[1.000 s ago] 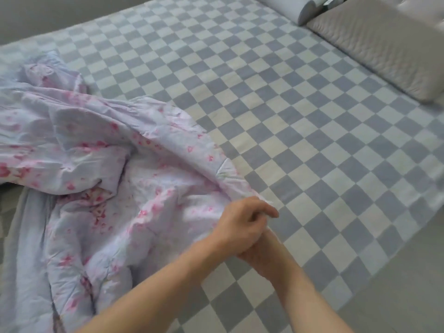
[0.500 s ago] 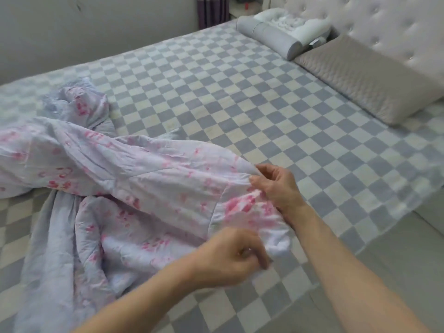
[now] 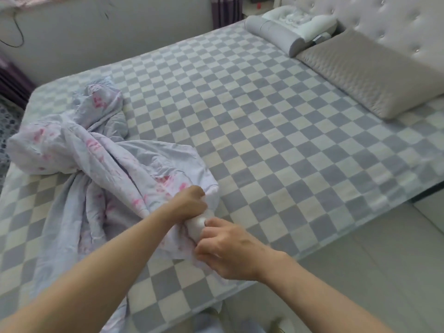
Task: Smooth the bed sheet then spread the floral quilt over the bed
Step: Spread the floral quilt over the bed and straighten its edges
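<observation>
1. Count: 1 bed w/ checked bed sheet (image 3: 276,131); 1 floral quilt (image 3: 101,164); 2 hands; 3 pillows at far right by tufted headboard (image 3: 389,27).
2. Pillows: 1 beige quilted pillow (image 3: 370,73) nearest; 1 grey contoured pillow (image 3: 274,34) beyond it; 1 white pillow (image 3: 300,19) behind the grey one, touching it.
3. Quilt look: pale lilac-white, pink flower print, heavily bunched and twisted into ropey folds; not spread. Lies on left half of bed, far end humped up near left edge, near end drawn toward near edge of mattress.
4. Sheet look: grey-blue and cream checks, mostly flat across right half; slight ripples at near right corner.
5. Left hand (image 3: 189,203): fingers curled tight round a bunched fold of quilt, fist on top of fabric.
6. Right hand (image 3: 228,251): just near of left hand, fingers and thumb pinching quilt's white edge; a rolled bit of fabric shows between the two hands.
7. Markings: no brand, label or writing legible on quilt, sheet or pillows.
</observation>
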Motion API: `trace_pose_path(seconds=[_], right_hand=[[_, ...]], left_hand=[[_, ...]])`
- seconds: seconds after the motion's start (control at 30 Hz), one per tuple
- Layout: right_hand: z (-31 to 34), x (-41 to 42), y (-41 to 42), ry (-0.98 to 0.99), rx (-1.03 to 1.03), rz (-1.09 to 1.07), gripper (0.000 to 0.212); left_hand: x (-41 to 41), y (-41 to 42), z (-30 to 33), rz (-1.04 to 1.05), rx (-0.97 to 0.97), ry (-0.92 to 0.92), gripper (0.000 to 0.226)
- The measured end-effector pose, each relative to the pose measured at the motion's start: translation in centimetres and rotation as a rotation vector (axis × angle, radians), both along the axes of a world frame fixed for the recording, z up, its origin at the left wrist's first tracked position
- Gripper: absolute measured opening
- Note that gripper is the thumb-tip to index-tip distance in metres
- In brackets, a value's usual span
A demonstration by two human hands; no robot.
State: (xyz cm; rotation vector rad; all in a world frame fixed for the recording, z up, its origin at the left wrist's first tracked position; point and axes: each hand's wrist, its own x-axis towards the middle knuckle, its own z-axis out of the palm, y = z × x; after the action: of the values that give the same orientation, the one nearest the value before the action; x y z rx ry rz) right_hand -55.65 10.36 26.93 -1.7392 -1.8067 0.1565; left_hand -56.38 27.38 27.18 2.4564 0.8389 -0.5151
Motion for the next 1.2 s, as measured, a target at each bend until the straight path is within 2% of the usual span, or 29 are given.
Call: trace_pose_path(seconds=[0.07,0.13,0.17,0.2,0.23,0.27,0.3,0.37,0.43,0.47,0.53,0.57,0.63,0.7,0.77,0.87,0.93,0.97,1.0,1.03,1.1,1.13,1.17,1.2], right_hand=[[0.7,0.2,-1.4,0.585,-0.067,-0.187,0.023],[-0.2,1.2,-1.6,1.18,-0.109,-0.639,0.028],[-1.1,1.7,-1.3,1.436,-0.205,-0.808,0.033],[-1.9,2.1,-0.7,1.686,-0.335,-0.848,0.043],[-2.4,2.4,0.0,1.929,-0.42,-0.765,0.054],[-2.9,2.7,0.9,2.1,-0.411,-0.654,0.062],[-2.8,3.0,2.2,2.211,-0.306,-0.584,0.063],[-1.9,3.5,4.5,2.154,-0.087,-0.63,0.047],[-0.8,3.7,5.4,1.772,0.07,-0.749,0.04],[0.4,3.7,5.1,1.496,0.096,-0.743,0.043],[2.9,3.1,3.5,0.966,-0.034,-0.542,0.046],[3.7,2.7,2.6,0.723,-0.174,-0.424,0.043],[4.6,2.0,1.1,0.265,-0.377,-0.273,0.041],[4.3,1.9,-0.2,0.021,-0.385,-0.242,0.051],[4.4,2.0,-1.4,-0.049,-0.383,-0.222,0.058],[3.8,2.1,-2.4,-0.234,-0.353,-0.327,0.068],[4.1,1.8,-2.2,-0.238,-0.36,-0.431,0.072],[4.4,1.8,-2.4,-0.112,-0.403,-0.476,0.069],[4.6,1.9,-2.8,0.152,-0.51,-0.517,0.063],[5.1,2.1,-3.3,0.439,-0.533,-0.568,0.053],[5.7,3.4,-4.2,0.948,-0.29,-0.766,0.029],[6.1,4.3,-4.4,1.118,-0.148,-0.914,0.034],[6.2,5.3,-4.3,1.237,-0.019,-1.047,0.041],[6.2,6.4,-3.9,1.255,0.027,-1.121,0.042]], left_hand=[[-1.5,-0.7,0.2,0.07,-0.025,-0.213,0.028],[-3.1,-1.6,1.6,0.133,-0.131,-0.454,0.026],[-3.9,-2.1,2.4,0.14,-0.233,-0.549,0.023],[-4.7,-2.6,3.3,0.117,-0.338,-0.607,0.02],[-5.5,-3.0,4.0,0.06,-0.428,-0.625,0.02],[-6.3,-3.7,4.4,-0.019,-0.489,-0.589,0.022],[-7.1,-4.0,4.8,-0.11,-0.515,-0.509,0.024],[-7.8,-3.8,5.5,-0.29,-0.522,-0.302,0.025],[-7.1,-2.4,6.5,-0.283,-0.505,-0.259,0.016],[-6.1,-1.3,6.9,-0.201,-0.442,-0.365,0.013],[-3.4,1.3,7.5,-0.013,-0.239,-0.641,0.013],[-2.0,2.6,7.9,0.017,-0.164,-0.712,0.029],[0.2,4.9,7.4,-0.139,-0.054,-0.625,0.066],[2.1,6.3,5.9,-0.396,0.073,-0.43,0.082],[3.4,5.8,4.7,-0.61,0.09,-0.315,0.063],[4.3,3.1,3.3,-0.808,-0.073,-0.125,0.021],[4.1,1.8,2.4,-0.839,-0.154,-0.094,0.008],[3.9,1.4,2.2,-0.816,-0.161,-0.197,0.007],[3.7,1.4,2.1,-0.769,-0.145,-0.363,0.013],[3.5,1.5,2.1,-0.74,-0.1,-0.551,0.018],[3.1,1.4,2.8,-0.798,0.033,-0.869,0.022],[2.6,1.3,3.3,-0.883,0.102,-0.964,0.023],[2.1,1.0,4.0,-0.984,0.156,-1.023,0.024],[1.6,0.6,4.3,-1.085,0.202,-1.075,0.025]])
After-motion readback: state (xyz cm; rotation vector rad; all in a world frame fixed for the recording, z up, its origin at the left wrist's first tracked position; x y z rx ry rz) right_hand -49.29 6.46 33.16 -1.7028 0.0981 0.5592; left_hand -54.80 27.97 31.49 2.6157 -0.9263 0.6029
